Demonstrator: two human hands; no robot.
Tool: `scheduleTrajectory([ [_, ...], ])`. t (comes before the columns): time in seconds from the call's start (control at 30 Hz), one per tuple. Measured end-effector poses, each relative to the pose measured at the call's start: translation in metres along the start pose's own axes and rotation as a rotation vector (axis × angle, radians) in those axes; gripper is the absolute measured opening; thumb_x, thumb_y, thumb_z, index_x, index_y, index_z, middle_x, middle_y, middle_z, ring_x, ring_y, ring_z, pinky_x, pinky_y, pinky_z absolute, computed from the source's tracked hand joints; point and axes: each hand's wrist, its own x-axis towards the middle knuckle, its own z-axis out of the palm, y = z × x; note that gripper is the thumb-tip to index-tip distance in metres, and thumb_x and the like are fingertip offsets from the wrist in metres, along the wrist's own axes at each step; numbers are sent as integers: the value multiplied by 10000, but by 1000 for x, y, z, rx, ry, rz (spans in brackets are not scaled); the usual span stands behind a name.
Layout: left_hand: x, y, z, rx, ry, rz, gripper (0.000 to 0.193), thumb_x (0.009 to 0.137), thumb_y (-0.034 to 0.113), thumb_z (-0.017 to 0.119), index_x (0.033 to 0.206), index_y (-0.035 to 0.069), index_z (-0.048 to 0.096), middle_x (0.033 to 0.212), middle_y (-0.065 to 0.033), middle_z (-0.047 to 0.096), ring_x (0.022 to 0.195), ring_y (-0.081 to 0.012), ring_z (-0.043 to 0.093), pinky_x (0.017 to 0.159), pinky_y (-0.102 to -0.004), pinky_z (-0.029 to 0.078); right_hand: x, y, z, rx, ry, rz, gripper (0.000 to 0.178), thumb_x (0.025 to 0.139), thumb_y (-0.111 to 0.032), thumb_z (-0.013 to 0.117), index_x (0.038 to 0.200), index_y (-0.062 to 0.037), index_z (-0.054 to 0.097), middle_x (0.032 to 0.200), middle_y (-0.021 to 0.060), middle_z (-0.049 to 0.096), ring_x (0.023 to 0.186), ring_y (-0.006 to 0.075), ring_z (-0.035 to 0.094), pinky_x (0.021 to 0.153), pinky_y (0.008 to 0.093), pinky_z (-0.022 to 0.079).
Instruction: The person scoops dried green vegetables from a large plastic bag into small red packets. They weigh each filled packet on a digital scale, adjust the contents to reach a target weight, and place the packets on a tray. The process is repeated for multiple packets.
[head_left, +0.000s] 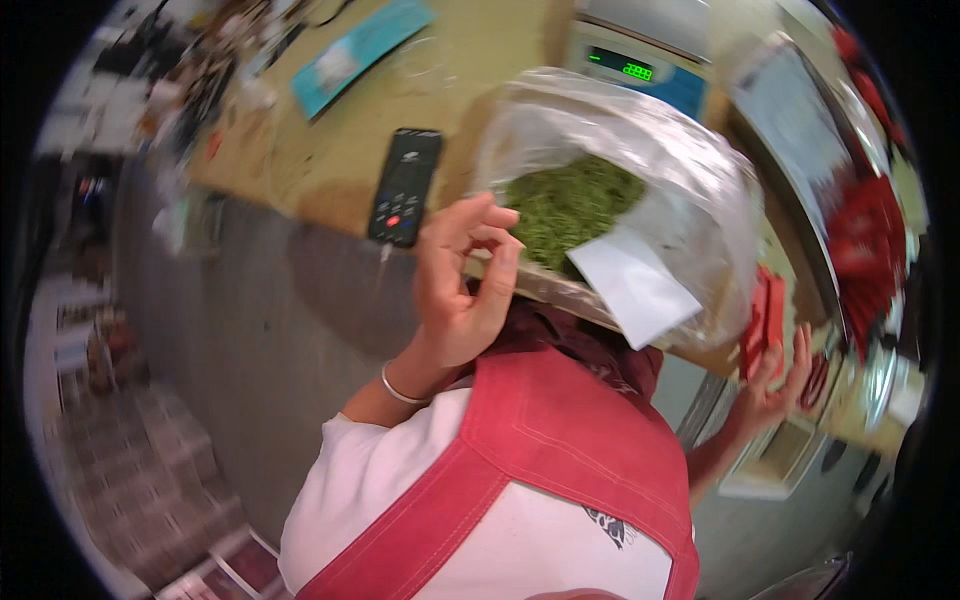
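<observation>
My left hand (462, 285) is raised at the table's near edge, left of a clear plastic bag. Its fingers curl, and the thumb tip meets a fingertip in a pinch; I cannot make out anything between them. Dry green leaves (570, 205), like loose tea, fill the bottom of the opened bag (690, 170). A white card or folded paper (637, 288) lies slanted over the leaves and the bag's near rim. On the right, my right hand (772, 395) has its fingers apart beside red packets (763, 318). Whether it touches them I cannot tell.
A digital scale (635, 65) with a lit green display stands behind the bag. To the left lie a dark phone (405, 187) with a cable and a teal packet (360, 55). A metal-edged tray (790, 120) and red bags (870, 260) are at the right.
</observation>
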Motion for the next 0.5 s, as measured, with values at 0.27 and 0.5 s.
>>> scheduleTrajectory([
  [0.27, -59, -26, -97, 788, 267, 0, 390, 984, 122, 675, 1344, 12, 572, 1359, -166, 549, 1223, -282, 546, 1098, -423, 414, 7, -25, 20, 143, 43, -30, 355, 1047, -58, 622, 1392, 23, 634, 1429, 148, 650, 1336, 249, 592, 1140, 381, 452],
  [0.5, -57, -48, -124, 1124, 80, -86, 525, 990, 439, 676, 1370, 82, 616, 1436, -202, 471, 1325, -361, 449, 1154, -580, 260, 1, -30, 21, 178, 59, -10, 364, 1064, -99, 612, 1410, 12, 631, 1438, 122, 653, 1320, 218, 602, 1120, 358, 463],
])
